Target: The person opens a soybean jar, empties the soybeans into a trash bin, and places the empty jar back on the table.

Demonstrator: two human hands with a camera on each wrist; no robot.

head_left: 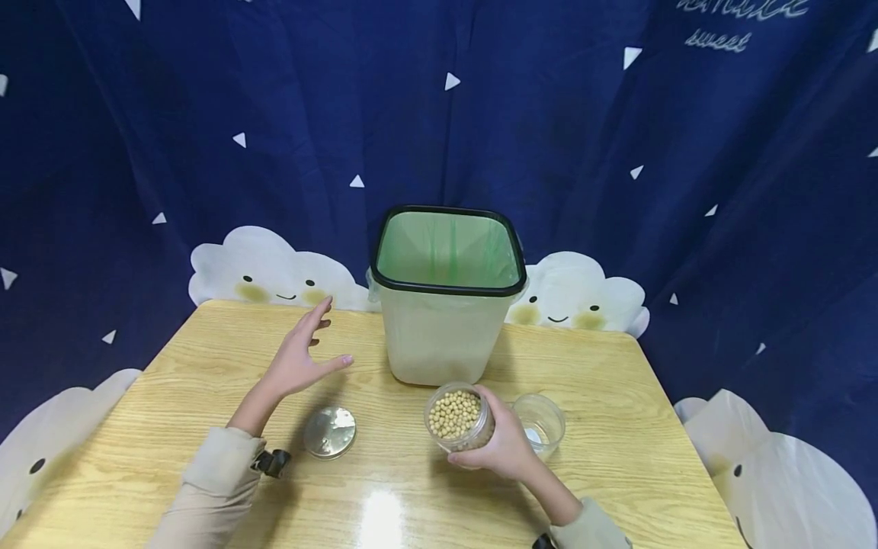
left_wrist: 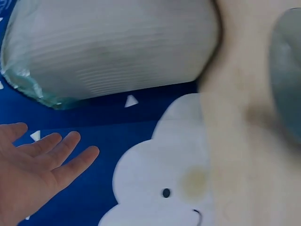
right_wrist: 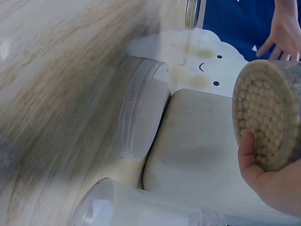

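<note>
My right hand (head_left: 504, 442) grips a clear jar of soybeans (head_left: 458, 416) above the table, its open mouth tilted up toward the head camera. In the right wrist view the thumb lies across the base of the bean-filled jar (right_wrist: 261, 117). An uncapped clear jar (head_left: 543, 421) stands on the table just beyond the right hand, partly covered by it. To the left, my left hand (head_left: 298, 366) is raised with fingers spread and touches nothing. Below and right of it lies a round silver lid (head_left: 331, 432). The left wrist view shows the spread fingers (left_wrist: 77, 167).
A pale bin (head_left: 439, 335) with a black rim and green liner stands at the back middle of the wooden table (head_left: 384, 480). Near the bin, the right wrist view shows a pale round lid-like piece (right_wrist: 143, 108). A blue curtain (head_left: 295, 114) hangs behind.
</note>
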